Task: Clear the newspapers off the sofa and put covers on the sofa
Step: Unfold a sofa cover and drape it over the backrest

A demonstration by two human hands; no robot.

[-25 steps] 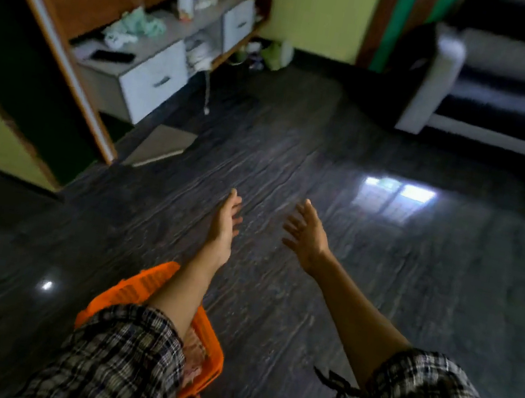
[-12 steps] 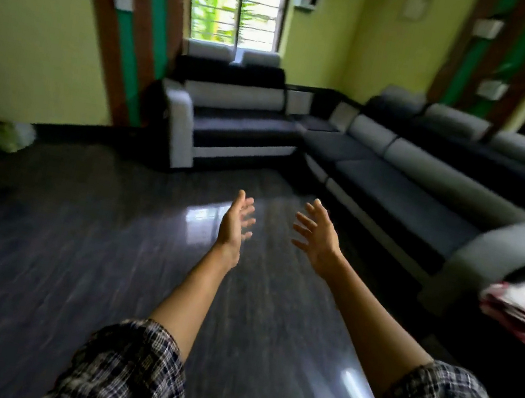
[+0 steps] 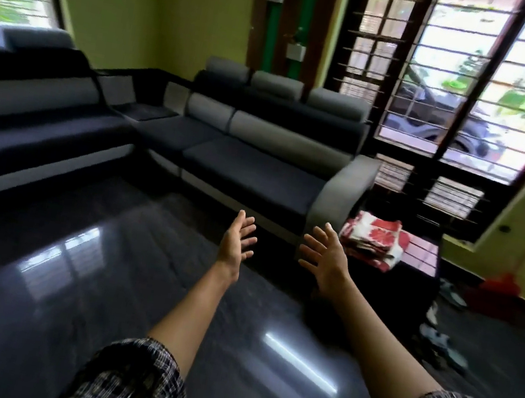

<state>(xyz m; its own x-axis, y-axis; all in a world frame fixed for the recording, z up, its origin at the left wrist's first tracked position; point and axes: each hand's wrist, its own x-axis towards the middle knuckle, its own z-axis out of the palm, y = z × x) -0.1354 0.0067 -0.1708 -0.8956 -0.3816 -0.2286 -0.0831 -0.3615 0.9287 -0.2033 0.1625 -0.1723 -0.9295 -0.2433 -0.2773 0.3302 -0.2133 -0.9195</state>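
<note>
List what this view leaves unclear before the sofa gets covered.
Head view only.
- Left sofa: its near end is cut off by the left frame edge.
- Folded red-and-white cloth: too blurred to tell whether it is covers.
- Floor clutter, at right: blurred by motion.

Open floor (image 3: 102, 276) before sofa (image 3: 252, 169), apparently.

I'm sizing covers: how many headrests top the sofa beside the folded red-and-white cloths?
3, in a row along the top of that sofa: left headrest, middle headrest, right headrest. None seems hidden.
</note>
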